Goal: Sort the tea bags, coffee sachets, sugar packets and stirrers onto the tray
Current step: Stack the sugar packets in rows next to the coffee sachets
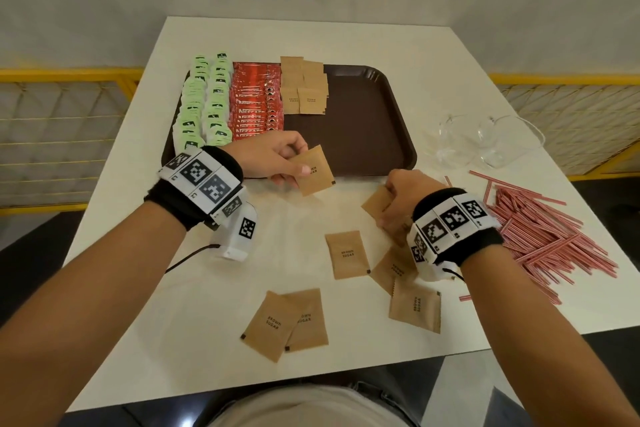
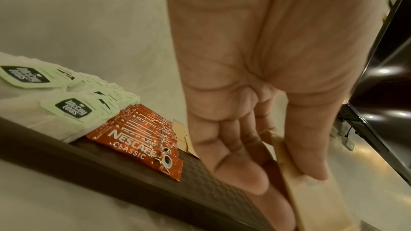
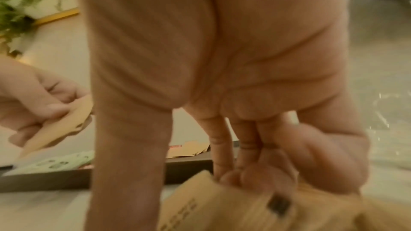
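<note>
My left hand (image 1: 277, 158) pinches a brown sugar packet (image 1: 313, 172) just above the near rim of the dark brown tray (image 1: 374, 121); the left wrist view shows thumb and fingers clamped on the packet (image 2: 311, 191). My right hand (image 1: 398, 198) curls its fingers on another brown sugar packet (image 1: 375, 201) lying on the white table; the same packet (image 3: 222, 205) fills the bottom of the right wrist view. On the tray lie rows of green tea bags (image 1: 204, 104), red coffee sachets (image 1: 252, 104) and brown sugar packets (image 1: 303, 87). Several loose sugar packets (image 1: 346, 253) lie near me.
A heap of red-and-white stirrers (image 1: 540, 236) lies on the table at the right. Two clear plastic cups (image 1: 485, 146) lie beyond it. The right half of the tray holds nothing. Yellow railings flank the table (image 1: 450, 55).
</note>
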### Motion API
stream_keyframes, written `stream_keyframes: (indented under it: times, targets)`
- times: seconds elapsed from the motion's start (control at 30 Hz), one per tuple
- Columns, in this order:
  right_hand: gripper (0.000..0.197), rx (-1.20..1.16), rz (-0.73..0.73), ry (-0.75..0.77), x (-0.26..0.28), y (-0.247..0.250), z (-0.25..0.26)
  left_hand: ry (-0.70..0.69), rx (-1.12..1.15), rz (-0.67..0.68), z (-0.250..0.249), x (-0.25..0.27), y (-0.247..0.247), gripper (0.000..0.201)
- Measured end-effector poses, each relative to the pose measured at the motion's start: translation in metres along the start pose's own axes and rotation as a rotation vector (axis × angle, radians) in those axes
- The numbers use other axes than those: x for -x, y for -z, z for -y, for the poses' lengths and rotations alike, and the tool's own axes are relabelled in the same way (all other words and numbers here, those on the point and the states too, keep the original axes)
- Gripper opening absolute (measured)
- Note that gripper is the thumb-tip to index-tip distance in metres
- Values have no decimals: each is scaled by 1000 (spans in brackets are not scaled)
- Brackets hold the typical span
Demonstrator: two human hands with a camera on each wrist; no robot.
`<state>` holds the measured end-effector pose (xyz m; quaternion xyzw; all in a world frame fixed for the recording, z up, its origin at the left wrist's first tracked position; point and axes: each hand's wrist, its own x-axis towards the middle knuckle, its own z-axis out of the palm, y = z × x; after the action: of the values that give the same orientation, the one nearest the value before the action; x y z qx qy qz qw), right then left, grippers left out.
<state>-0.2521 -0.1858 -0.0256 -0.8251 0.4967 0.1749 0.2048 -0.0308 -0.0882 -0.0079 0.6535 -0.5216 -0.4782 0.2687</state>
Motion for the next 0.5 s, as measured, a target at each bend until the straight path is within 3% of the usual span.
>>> stream_keyframes:
  times: [0.07,0.2,0.33,0.5]
  targets:
    - [53,-21,34,20,-2,-1,1,-3,-3,2,1,-1,0,14]
    - [21,-146,47,175,-8,6,-2,28,8,-25,-2,-3,5,8]
    - [17,-356,159,345,-11,30,6,30,10,-71,-11,-11,17,9]
    - [29,-434,220,397,-34,58,21,-4,-82,-121,-21,-29,43,16]
